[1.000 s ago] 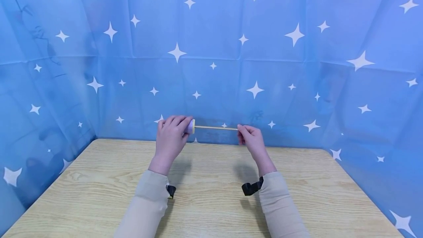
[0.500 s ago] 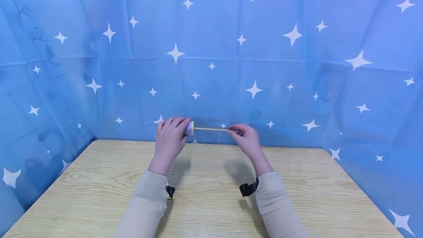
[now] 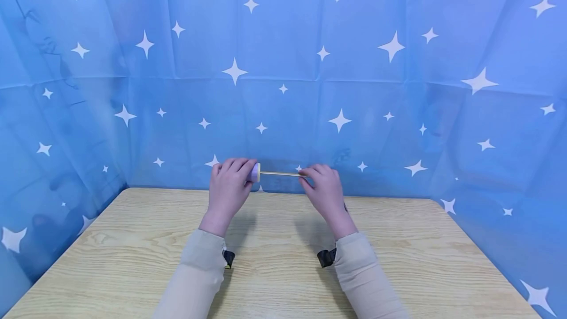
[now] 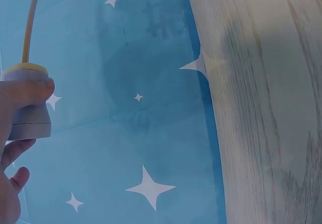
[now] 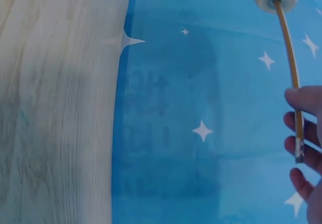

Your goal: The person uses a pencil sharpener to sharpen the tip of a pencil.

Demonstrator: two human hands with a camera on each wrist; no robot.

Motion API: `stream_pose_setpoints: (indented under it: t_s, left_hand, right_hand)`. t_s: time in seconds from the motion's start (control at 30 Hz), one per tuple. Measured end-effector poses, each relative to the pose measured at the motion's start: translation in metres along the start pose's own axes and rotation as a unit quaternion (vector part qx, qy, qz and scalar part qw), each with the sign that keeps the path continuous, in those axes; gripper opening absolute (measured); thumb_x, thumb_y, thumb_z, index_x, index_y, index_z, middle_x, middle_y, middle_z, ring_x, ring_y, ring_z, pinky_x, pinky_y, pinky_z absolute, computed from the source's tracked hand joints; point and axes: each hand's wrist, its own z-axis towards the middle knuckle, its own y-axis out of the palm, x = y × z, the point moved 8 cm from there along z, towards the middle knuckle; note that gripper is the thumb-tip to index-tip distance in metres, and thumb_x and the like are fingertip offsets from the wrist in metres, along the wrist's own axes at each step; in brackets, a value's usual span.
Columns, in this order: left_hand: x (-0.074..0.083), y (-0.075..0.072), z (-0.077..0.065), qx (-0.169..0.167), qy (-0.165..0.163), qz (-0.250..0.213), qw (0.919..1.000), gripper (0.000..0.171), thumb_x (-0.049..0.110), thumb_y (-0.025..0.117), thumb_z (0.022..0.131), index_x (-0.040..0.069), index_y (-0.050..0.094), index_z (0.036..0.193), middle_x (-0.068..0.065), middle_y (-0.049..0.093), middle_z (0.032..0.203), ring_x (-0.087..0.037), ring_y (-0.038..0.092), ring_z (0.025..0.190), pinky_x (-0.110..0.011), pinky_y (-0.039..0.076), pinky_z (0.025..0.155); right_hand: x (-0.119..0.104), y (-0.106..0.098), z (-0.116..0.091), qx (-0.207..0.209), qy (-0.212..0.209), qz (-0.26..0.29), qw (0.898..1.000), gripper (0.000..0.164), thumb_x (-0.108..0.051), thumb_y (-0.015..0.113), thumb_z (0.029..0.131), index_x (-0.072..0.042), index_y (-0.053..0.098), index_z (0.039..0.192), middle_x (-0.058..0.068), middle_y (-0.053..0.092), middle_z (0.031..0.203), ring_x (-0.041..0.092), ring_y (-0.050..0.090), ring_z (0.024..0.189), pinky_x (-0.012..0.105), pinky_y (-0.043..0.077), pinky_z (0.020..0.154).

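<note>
My left hand (image 3: 227,188) grips a small lilac cylindrical pencil sharpener (image 3: 255,173) with a pale yellow rim, held on its side above the table's far edge. A slim yellow pencil (image 3: 280,174) runs straight from the hole in its end face over to my right hand (image 3: 325,192). In the right wrist view, that hand's thumb and fingers pinch the pencil (image 5: 289,48) along its rear part, and the metal-banded tail end shows past the fingers. Seen from the left wrist, the thumb lies across the sharpener's body (image 4: 31,114). The pencil's tip is hidden inside the sharpener.
Below both hands lies a light wood-grain table (image 3: 283,260). A blue curtain (image 3: 283,28) with white stars hangs close behind its far edge and round both sides. Black wrist cameras sit at both beige cuffs.
My right hand has shifted left along the pencil, from near its tail end to a grip closer to the sharpener. The left hand and the sharpener have stayed nearly still.
</note>
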Motion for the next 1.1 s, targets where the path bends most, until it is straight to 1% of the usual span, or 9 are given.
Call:
stream_pose_setpoints:
  t_s: [0.1,0.23,0.33,0.47,0.6,0.73,0.9,1.1]
  left_hand:
    - [0.001,0.0,0.001,0.003,0.002,-0.003,1.0,0.048,0.014,0.081,0.078,0.017,0.067,0.124,-0.005,0.064,0.119,-0.028,0.056,0.11,-0.048,0.041,0.086]
    - [0.004,-0.001,0.003,0.003,0.008,-0.008,0.9999,0.048,0.012,0.081,0.078,0.016,0.066,0.123,-0.006,0.061,0.123,-0.029,0.055,0.111,-0.048,0.041,0.087]
    - [0.005,0.0,0.003,0.003,0.008,-0.008,0.9999,0.047,0.012,0.08,0.078,0.016,0.066,0.123,-0.006,0.061,0.122,-0.029,0.055,0.111,-0.048,0.041,0.086]
    - [0.004,0.0,0.002,0.004,0.007,-0.005,1.0,0.047,0.011,0.08,0.078,0.016,0.066,0.123,-0.006,0.062,0.119,-0.028,0.056,0.11,-0.048,0.042,0.086]
    - [0.005,0.001,0.001,0.006,0.014,-0.011,0.9998,0.046,0.009,0.078,0.079,0.018,0.066,0.123,-0.007,0.062,0.116,-0.028,0.057,0.108,-0.047,0.044,0.087]
    - [0.007,0.002,0.0,0.002,0.019,-0.015,0.9997,0.046,0.009,0.077,0.081,0.022,0.067,0.124,-0.007,0.062,0.116,-0.028,0.058,0.108,-0.048,0.045,0.088]
    - [0.008,0.003,0.0,-0.008,0.016,-0.006,0.9998,0.046,0.01,0.077,0.08,0.024,0.066,0.123,-0.006,0.061,0.117,-0.028,0.057,0.109,-0.049,0.043,0.088]
    - [0.007,0.003,0.0,-0.003,0.012,0.001,0.9999,0.046,0.011,0.078,0.08,0.024,0.066,0.122,-0.005,0.062,0.117,-0.027,0.058,0.108,-0.049,0.042,0.087]
  right_hand:
    - [-0.005,0.0,0.0,0.013,-0.014,-0.012,1.0,0.012,-0.013,0.077,0.083,-0.014,0.076,0.096,0.001,0.067,0.09,0.022,0.059,0.085,0.045,0.045,0.078]
    - [-0.009,0.0,0.0,0.026,-0.022,-0.018,0.999,0.012,-0.01,0.078,0.082,-0.012,0.076,0.093,0.002,0.067,0.09,0.022,0.059,0.085,0.045,0.045,0.078]
    - [-0.011,0.0,0.0,0.032,-0.023,-0.02,0.999,0.011,-0.008,0.078,0.081,-0.011,0.076,0.092,0.003,0.067,0.09,0.023,0.059,0.085,0.045,0.046,0.077]
    - [-0.017,0.004,-0.001,0.03,-0.035,-0.019,0.999,0.01,-0.007,0.075,0.084,-0.01,0.076,0.094,0.003,0.067,0.091,0.023,0.059,0.084,0.043,0.048,0.074]
    - [-0.023,0.006,-0.002,0.032,-0.047,-0.016,0.998,0.016,-0.004,0.071,0.086,-0.011,0.076,0.099,0.004,0.067,0.094,0.024,0.059,0.085,0.043,0.048,0.072]
    - [-0.026,0.006,-0.003,0.038,-0.054,-0.017,0.998,0.016,-0.005,0.073,0.086,-0.013,0.076,0.099,0.003,0.067,0.092,0.023,0.059,0.083,0.042,0.047,0.071]
    - [-0.026,0.006,-0.003,0.043,-0.053,-0.014,0.998,0.016,-0.005,0.076,0.083,-0.013,0.077,0.097,0.002,0.067,0.09,0.022,0.059,0.082,0.042,0.047,0.071]
    - [-0.024,0.005,-0.003,0.044,-0.046,-0.006,0.998,0.015,-0.006,0.076,0.083,-0.012,0.078,0.096,0.003,0.067,0.091,0.022,0.059,0.083,0.041,0.047,0.073]
